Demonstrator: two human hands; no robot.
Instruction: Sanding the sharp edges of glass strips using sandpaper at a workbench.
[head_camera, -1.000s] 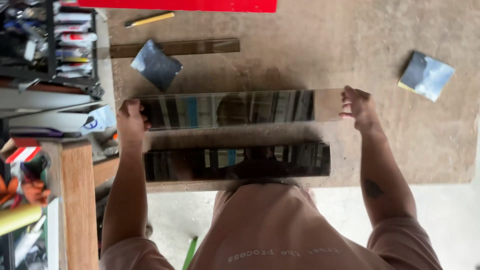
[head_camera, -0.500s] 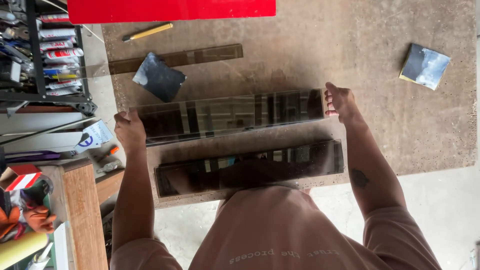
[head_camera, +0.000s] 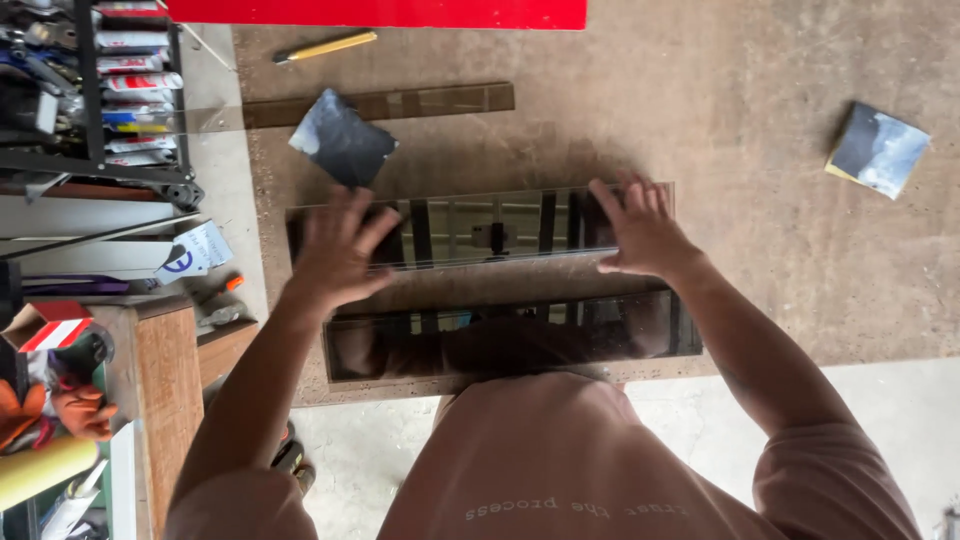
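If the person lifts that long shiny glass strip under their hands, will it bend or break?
The glass strip looks thin, flat and mirror-smooth, so it is probably stiff, not floppy, yet fragile if knocked. Its glossy face may be slippery. The left hand and right hand rest at opposite ends, which suggests it wants two-handed support.

Over at the far left we see a row of cartridge tubes (head_camera: 135, 82) stacked in the dark metal rack, their labels red, white, blue and yellow. Below the rack lies a white paper tag (head_camera: 195, 250) with a blue round mark. Lower left, a small red-and-white striped carton (head_camera: 52, 326) sits on the wooden bench edge.
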